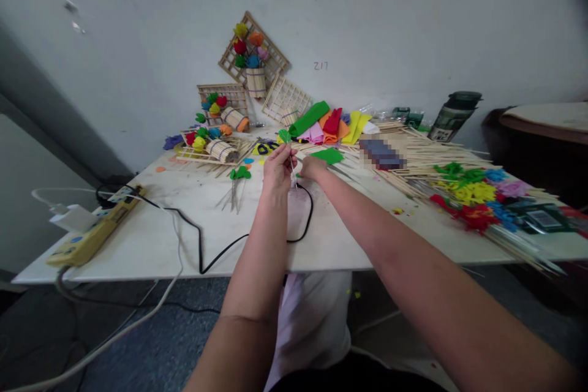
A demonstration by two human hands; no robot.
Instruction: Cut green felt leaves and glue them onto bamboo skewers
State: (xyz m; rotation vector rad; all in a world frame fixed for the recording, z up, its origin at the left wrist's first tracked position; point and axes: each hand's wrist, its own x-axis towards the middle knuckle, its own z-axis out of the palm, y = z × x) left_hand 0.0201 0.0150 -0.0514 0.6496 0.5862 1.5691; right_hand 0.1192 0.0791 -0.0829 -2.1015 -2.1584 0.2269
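My left hand [280, 166] is closed on a thin pale stem, which has a green petal piece [285, 136] at its top. The stem runs down below the fingers toward the black cable. Just to the right, my right hand [313, 168] is low over the table, its fingers bent; a small bit of green shows by the fingertips, and whether they grip it is unclear. Behind the right hand lies a green sheet [328, 155]. Several stems with green tops [239, 174] lie left of my left hand.
A black cable [309, 220] loops near my hands to a yellow power strip [98, 229] at the left. Behind are flower baskets [223, 150], coloured sheets [311, 119] and wooden sticks [427, 153]. Coloured flowers [478, 193] and a dark bottle [454, 115] are at the right.
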